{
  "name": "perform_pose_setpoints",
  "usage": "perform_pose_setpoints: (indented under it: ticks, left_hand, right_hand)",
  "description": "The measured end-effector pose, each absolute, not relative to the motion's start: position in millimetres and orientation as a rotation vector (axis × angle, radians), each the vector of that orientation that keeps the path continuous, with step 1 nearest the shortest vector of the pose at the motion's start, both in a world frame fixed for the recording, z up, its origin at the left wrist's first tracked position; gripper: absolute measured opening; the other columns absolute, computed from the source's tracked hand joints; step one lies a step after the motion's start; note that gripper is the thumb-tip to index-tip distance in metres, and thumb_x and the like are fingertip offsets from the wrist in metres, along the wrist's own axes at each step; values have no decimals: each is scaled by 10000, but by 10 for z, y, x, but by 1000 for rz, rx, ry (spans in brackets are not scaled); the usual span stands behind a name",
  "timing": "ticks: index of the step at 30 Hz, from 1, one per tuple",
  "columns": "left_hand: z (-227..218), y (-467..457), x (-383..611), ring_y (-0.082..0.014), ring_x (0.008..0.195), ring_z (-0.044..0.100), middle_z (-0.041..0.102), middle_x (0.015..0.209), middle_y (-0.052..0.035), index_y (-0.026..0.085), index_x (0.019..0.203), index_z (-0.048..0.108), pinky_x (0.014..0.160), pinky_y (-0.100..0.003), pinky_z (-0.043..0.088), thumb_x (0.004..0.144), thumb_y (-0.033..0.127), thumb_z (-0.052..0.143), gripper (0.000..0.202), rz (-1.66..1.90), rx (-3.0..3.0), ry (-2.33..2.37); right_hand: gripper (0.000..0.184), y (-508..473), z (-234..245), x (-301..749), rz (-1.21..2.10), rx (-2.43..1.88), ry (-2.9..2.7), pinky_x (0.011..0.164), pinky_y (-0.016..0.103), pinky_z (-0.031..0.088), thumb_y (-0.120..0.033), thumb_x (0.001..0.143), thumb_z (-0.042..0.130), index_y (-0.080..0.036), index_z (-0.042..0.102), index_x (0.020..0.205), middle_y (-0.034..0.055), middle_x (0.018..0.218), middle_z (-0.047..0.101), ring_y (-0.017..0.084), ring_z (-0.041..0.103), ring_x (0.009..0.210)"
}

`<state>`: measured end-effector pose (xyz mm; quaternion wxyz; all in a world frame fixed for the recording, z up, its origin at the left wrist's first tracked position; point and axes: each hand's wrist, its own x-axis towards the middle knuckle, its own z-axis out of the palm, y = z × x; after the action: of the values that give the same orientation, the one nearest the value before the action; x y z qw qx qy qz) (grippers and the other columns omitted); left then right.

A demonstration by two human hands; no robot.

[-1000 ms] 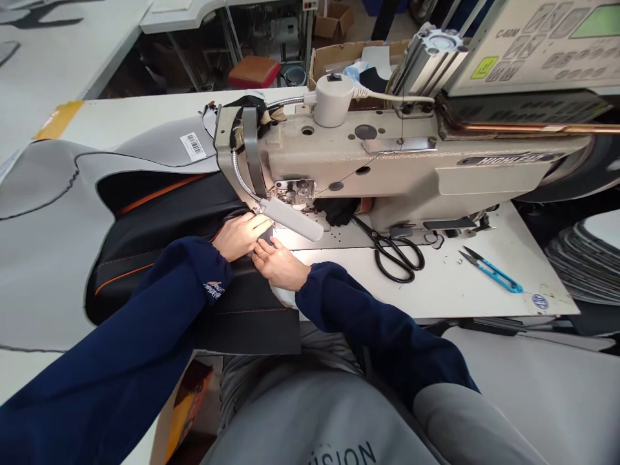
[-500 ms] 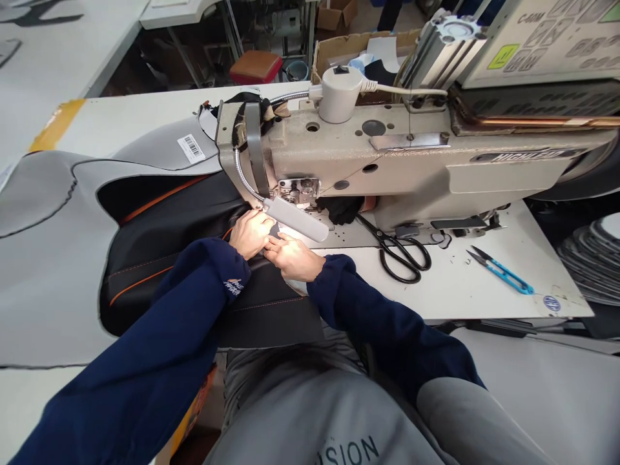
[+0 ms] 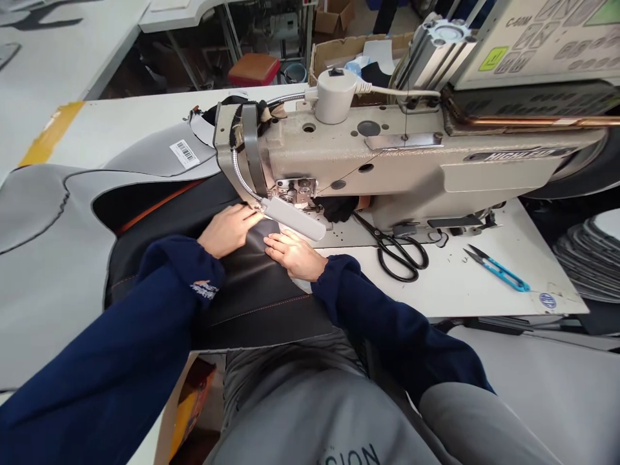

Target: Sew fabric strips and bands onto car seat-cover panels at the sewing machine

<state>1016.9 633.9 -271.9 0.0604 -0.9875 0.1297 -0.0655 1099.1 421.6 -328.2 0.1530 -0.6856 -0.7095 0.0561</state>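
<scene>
A black leather-like cover (image 3: pixel 261 284) with orange trim and grey backing lies under the head of a sewing machine (image 3: pixel 411 155). On the cover, left of the needle area, rests my left hand (image 3: pixel 228 230), its fingers stretched toward the presser foot. The fingertips are partly hidden behind the lamp. My right hand (image 3: pixel 294 253) presses on the cover's right edge with fingers apart and slightly bent. Its thumb side is partly hidden. A grey stick lamp (image 3: pixel 295 218) hangs just above both hands and hides the needle.
Black-handled scissors (image 3: pixel 400 252) and blue thread snips (image 3: pixel 498 268) lie on the white table (image 3: pixel 450 297) to the right. A control panel (image 3: pixel 537 42) stands above the machine. Grey cover parts (image 3: pixel 39 310) spread over the left side. A cardboard box (image 3: pixel 334 51) is behind.
My left hand has moved left, away from my right hand, and its fingers have straightened. The cover between them lies smoother. My right hand has barely moved.
</scene>
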Motion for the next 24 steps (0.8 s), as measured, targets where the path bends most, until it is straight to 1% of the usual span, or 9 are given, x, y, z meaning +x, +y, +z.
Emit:
perform_pose_setpoints:
  ticks: [2,4,6,9,11,14,18,20,24]
  left_hand:
    - [-2672,6460,10237,-277,1079,617,693,1061,-142,120,1210,678,951,-353,491,803,-25,430,498,-144,-3017,436]
    - [-2669,6531,10350,-275,1101,612,690,1060,-143,119,1156,698,974,-345,484,812,-22,446,450,-44,-3053,428]
    - [-2684,6559,10458,-286,1083,616,684,1062,-153,112,1081,716,960,-359,486,823,-7,466,379,1,-3060,364]
    - [-2694,6524,10501,-314,1072,608,668,1093,-180,95,1030,715,890,-406,486,874,38,453,310,-67,-3028,305]
    - [-2701,6427,10426,-317,1027,608,670,1038,-177,89,975,709,820,-417,473,876,42,447,284,-123,-2992,324]
    - [-2748,6179,10232,-279,860,603,655,885,-138,102,837,684,706,-397,429,833,17,469,232,-186,-2956,371]
    - [-2840,5904,10073,-247,758,562,607,760,-111,124,731,641,663,-385,379,885,40,454,256,-307,-2908,301]
    - [-2855,5871,10060,-234,728,540,599,749,-103,134,741,642,659,-382,362,902,49,448,266,-315,-2901,243]
    - [-2820,5975,10064,-218,685,505,645,869,-99,157,793,657,631,-389,338,881,53,485,220,-305,-2911,133]
  right_hand:
    - [517,4206,-3310,10973,112,-1936,-2043,1134,558,398,-20,850,517,-52,568,1363,193,1497,508,311,433,1408]
    - [469,4207,-3344,10960,81,-1905,-2033,1119,536,420,-34,885,501,-61,590,1345,186,1456,553,300,480,1365]
    - [433,4215,-3385,10952,62,-1882,-2012,1114,507,434,-37,921,466,-89,616,1323,168,1415,595,275,516,1332]
    - [431,4222,-3445,10951,43,-1879,-1989,1121,496,434,-29,933,445,-117,634,1311,153,1394,617,255,530,1330]
    - [422,4217,-3474,10955,31,-1890,-1962,1129,488,433,-31,946,431,-123,646,1298,141,1388,624,244,544,1324]
    - [386,4204,-3494,10971,28,-1884,-1927,1123,462,449,-64,983,411,-121,664,1269,130,1361,647,229,568,1309]
    - [354,4203,-3485,11000,65,-1859,-1935,1111,441,466,-102,1002,425,-132,673,1252,127,1327,670,212,573,1311]
    - [356,4213,-3477,11011,76,-1854,-1942,1108,440,473,-80,985,439,-132,676,1245,126,1326,671,210,568,1317]
    - [440,4217,-3483,11030,118,-1808,-1936,1120,466,472,-6,902,454,-118,653,1278,144,1371,637,220,524,1367]
